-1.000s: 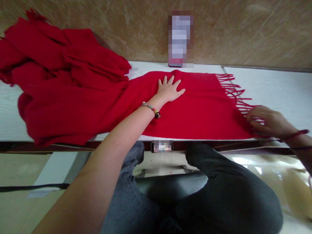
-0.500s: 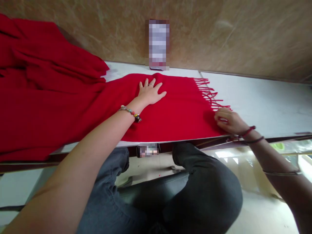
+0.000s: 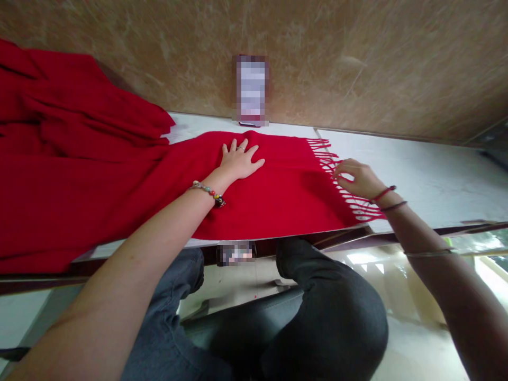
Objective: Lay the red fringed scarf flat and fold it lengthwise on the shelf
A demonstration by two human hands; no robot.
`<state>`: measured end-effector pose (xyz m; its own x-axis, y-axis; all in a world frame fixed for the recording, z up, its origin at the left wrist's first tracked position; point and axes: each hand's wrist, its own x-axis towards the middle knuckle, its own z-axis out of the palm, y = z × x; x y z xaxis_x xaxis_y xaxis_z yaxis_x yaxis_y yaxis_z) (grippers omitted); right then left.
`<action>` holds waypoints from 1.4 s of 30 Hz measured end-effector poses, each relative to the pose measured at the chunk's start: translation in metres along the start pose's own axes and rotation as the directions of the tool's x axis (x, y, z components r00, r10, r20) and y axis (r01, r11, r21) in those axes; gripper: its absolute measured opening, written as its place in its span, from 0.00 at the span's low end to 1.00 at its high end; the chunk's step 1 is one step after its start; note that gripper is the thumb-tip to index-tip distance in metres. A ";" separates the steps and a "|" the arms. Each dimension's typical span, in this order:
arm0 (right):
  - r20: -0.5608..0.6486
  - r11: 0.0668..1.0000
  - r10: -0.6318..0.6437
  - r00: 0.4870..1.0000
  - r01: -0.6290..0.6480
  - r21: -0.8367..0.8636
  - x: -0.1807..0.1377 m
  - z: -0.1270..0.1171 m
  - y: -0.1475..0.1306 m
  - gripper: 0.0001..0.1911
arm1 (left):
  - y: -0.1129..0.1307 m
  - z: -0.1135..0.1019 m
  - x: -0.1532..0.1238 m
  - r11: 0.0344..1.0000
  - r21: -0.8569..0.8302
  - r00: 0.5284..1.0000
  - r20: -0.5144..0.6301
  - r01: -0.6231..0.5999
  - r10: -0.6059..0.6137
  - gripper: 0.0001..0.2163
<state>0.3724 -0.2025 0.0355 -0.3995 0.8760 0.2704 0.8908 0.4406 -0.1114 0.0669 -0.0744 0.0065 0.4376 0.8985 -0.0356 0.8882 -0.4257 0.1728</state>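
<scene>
A red scarf (image 3: 278, 190) lies along the white tabletop, its right part spread flat and its fringe (image 3: 351, 198) pointing right. My left hand (image 3: 240, 159) rests palm down on the flat part, fingers spread, holding nothing. Over the middle of the fringe is my right hand (image 3: 355, 177), thumb and forefinger brought together in a loop. Whether a strand is caught between those fingertips cannot be made out. Towards the left, the rest of the scarf is heaped in loose folds (image 3: 79, 111).
A phone-like object (image 3: 252, 90), blurred out, leans against the brown marbled wall (image 3: 357, 63) behind the table. The white tabletop (image 3: 416, 174) continues to the right. Below its front edge are my knees (image 3: 333, 301) and another blurred-out item (image 3: 237, 253).
My right hand has moved up and left along the fringe, from its near end to its middle. The near strands now show fanned out. My left hand stays on the scarf; the view has tilted slightly.
</scene>
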 end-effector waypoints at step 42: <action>0.057 0.754 0.538 0.841 -0.449 -0.479 0.018 -0.008 0.088 0.16 | -0.001 0.002 0.000 1.000 -0.023 1.000 -0.021 -0.016 0.015 0.32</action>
<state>0.4453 -0.1495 0.0387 0.1304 0.9849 0.1135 0.9549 -0.1556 0.2529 0.0660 -0.0740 0.0041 0.4480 0.8940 -0.0119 0.8778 -0.4372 0.1958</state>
